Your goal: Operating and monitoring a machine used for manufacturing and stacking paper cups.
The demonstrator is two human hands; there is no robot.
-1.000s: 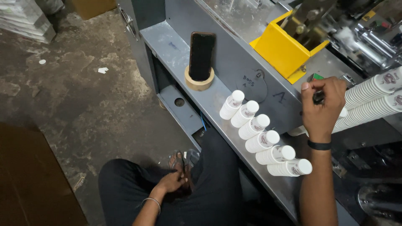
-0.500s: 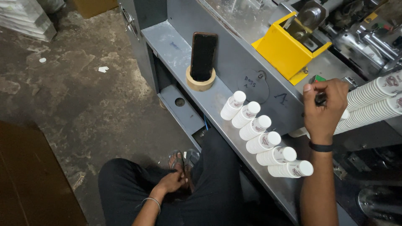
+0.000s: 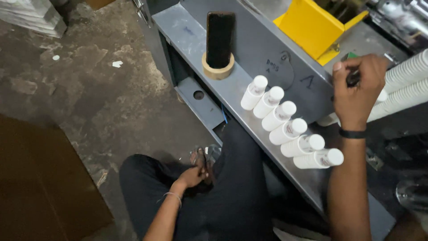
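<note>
Head view: right hand (image 3: 356, 91) is closed around a dark marker (image 3: 353, 79), raised beside stacked paper cups (image 3: 408, 87) (tip hidden). Six white bottles (image 3: 290, 122) are rowed just left of it. Left hand (image 3: 196, 175) is curled at the lap; contents cannot be told.

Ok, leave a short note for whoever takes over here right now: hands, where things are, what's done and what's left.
Right hand: raised at the grey machine panel, fingers closed on a small dark object.
Left hand: down at the lap, empty as far as can be seen.
Done: six stacks of white paper cups lie side by side on the ledge. A phone stands in a tape roll.
Left: longer cup stacks still lie beyond the right hand.
</note>
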